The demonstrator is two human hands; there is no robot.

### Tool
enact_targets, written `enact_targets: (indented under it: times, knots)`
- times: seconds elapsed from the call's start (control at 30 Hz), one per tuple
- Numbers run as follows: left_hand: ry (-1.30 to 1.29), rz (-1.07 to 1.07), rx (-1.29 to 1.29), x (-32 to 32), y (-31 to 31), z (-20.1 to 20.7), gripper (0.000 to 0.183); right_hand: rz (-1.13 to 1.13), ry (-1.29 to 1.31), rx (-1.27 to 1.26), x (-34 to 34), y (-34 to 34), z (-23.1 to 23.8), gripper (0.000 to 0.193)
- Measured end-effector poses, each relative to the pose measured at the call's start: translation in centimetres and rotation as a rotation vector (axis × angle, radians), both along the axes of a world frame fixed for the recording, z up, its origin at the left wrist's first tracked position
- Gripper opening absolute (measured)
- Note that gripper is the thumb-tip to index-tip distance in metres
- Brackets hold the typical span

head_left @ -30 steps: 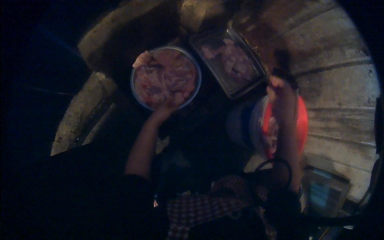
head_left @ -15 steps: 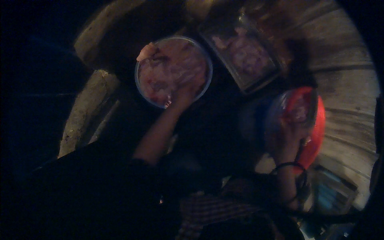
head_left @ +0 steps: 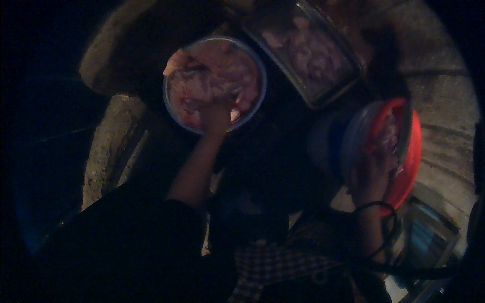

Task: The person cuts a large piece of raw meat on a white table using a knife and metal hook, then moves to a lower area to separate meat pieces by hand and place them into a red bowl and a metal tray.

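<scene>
My left hand (head_left: 216, 117) reaches into a round basin (head_left: 262, 93) heaped with pale pink raw meat pieces (head_left: 217, 81). Its fingers are sunk among the meat and hidden. A lighter piece of meat (head_left: 177, 63) overhangs the basin's left rim. On the right, my right hand (head_left: 373, 177) lies over the near side of a red bowl (head_left: 411, 169), its bent fingers by more meat (head_left: 390, 132) inside. What those fingers hold is too dark to make out. A white and blue container (head_left: 337, 144) stands against the red bowl's left side.
Behind, a rectangular clear tray (head_left: 313, 100) holds more meat. Rough logs or stones (head_left: 113, 146) lie along the left. Wooden boards (head_left: 437, 91) run down the right. Below the red bowl are a dark cable (head_left: 389, 212) and a teal-and-grey flat case (head_left: 427, 232). A checked cloth (head_left: 283, 265) lies near me.
The whole view has shifted a little. My left hand has moved left and nearer within the basin. My right hand keeps to the red bowl.
</scene>
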State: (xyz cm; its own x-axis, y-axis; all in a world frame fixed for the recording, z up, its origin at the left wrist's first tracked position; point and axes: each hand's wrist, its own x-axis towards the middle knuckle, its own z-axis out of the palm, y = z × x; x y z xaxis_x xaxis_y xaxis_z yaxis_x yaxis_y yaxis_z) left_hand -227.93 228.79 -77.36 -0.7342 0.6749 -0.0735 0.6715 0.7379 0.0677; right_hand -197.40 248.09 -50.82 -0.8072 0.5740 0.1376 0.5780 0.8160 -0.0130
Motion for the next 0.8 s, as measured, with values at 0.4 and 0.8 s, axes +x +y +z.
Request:
enact_targets:
  times: [0.4, 0.8]
  knots:
    - [-0.135, 0.262, -0.072, -3.3, 1.8, 2.3, 0.066, 0.029, 0.027, -0.018, -0.1, 0.2, 0.1, 0.037]
    - [-0.447, 0.337, 0.625, -4.7, 0.3, 4.1, 0.039, -0.035, 0.001, -0.057, -0.5, 0.0, 0.2, 0.04]
